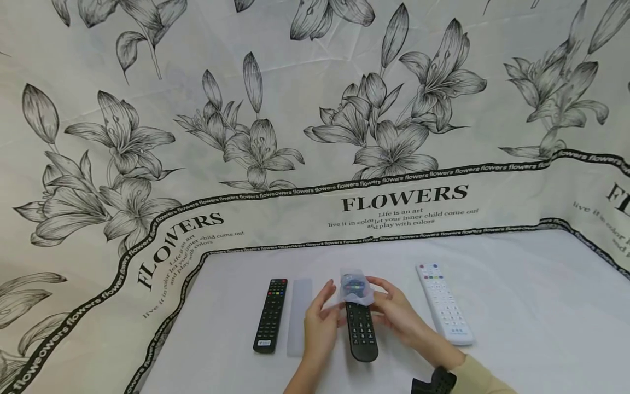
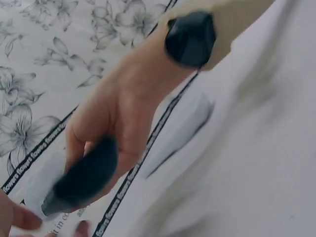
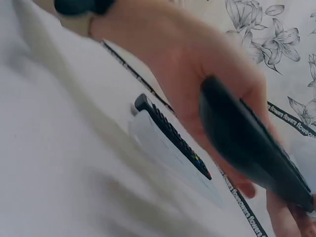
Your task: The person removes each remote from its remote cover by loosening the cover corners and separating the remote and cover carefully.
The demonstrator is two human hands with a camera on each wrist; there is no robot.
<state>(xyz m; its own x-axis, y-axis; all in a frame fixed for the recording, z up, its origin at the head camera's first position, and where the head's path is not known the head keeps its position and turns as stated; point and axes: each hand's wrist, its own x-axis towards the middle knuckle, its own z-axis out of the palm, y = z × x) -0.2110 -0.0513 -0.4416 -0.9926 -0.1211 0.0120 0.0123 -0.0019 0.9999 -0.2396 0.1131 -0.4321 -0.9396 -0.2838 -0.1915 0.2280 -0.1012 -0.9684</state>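
A black remote control (image 1: 361, 334) is held up between both hands, its keys facing up and its far end inside a crumpled translucent plastic sleeve (image 1: 355, 289). On its left side, my left hand (image 1: 319, 328) grips the remote with fingers and thumb. The right hand (image 1: 400, 314) holds the sleeve's right edge around the covered end. From the right wrist view, the dark back of the remote (image 3: 242, 143) hides part of the left hand (image 3: 197, 74). In the left wrist view the remote (image 2: 86, 173) overlaps the right hand (image 2: 116, 108).
Left of the hands lie another black remote (image 1: 270, 316) and a flat translucent sleeve (image 1: 298, 317). A white remote (image 1: 444, 303) lies to the right. All rest on a white tablecloth (image 1: 531, 306) with a printed floral border; flowered cloth (image 1: 275, 33) rises behind.
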